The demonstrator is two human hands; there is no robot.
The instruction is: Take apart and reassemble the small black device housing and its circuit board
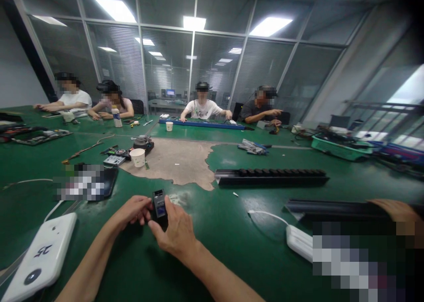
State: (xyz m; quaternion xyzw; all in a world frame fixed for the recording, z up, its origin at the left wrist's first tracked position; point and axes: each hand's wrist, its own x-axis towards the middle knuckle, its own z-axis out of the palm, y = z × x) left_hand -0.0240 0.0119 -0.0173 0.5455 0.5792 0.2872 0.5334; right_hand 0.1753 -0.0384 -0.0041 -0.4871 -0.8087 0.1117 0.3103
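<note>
A small dark grey box-shaped part (159, 204) stands just above the green table in front of me. Slots show near its top and a bluish patch lower down; its exact kind cannot be made out. My left hand (135, 210) pinches its left edge with curled fingers. On the other side, my right hand (177, 229) grips it, the index finger along the right edge and the thumb near the bottom. The part's underside is hidden.
A paper cup (137, 157) stands beside loose electronic parts. Beyond my hands lies a black rail (271, 177) with a row of dark pieces. At right, another person's hand (394, 208) rests on a second black rail (338, 209). White power banks (41, 258) flank me. Several people sit opposite.
</note>
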